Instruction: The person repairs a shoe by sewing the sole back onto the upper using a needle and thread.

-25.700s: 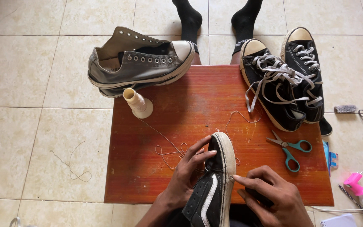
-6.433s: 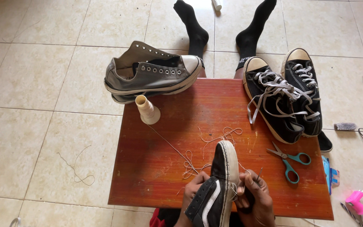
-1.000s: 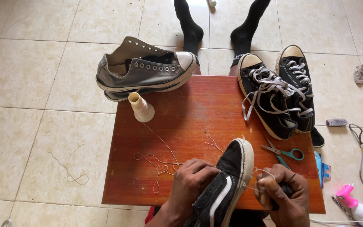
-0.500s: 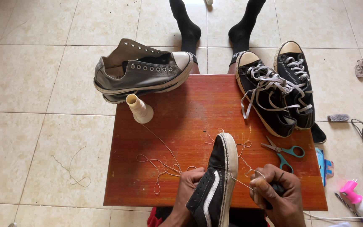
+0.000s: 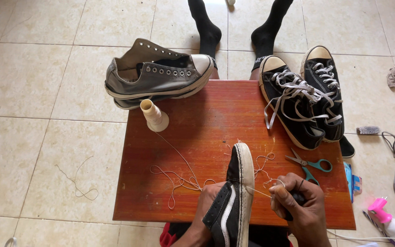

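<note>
Head view: black shoe (image 5: 234, 201) stands on edge at the near side of the red table (image 5: 216, 119), white sole facing right, toe pointing away.

Left hand (image 5: 204, 215) clasps the shoe's upper from the left; fingers wrapped on it, mostly hidden behind the shoe.

Right hand (image 5: 298, 206) is closed in a fist around a dark tool handle, just right of the sole. Whether a needle tip shows, I cannot tell.

Thread (image 5: 259, 192) runs taut from the sole edge to the right hand.

Change over the last second: the shoe was tipped flatter with its sole leaning right; it now sits upright on edge. The right hand has drawn slightly away from the sole, and the thread between them is straight where it was slack. Judgement: a stitch is being pulled tight along the sole seam.

Loose thread loops (image 5: 179, 180) lie on the table, leading back to the spool (image 5: 154, 116).

Scissors (image 5: 309, 164) lie just beyond the right hand, untouched. Grey shoes (image 5: 158, 75) and laced black pair (image 5: 302, 98) sit at the far edge, unchanged.
</note>
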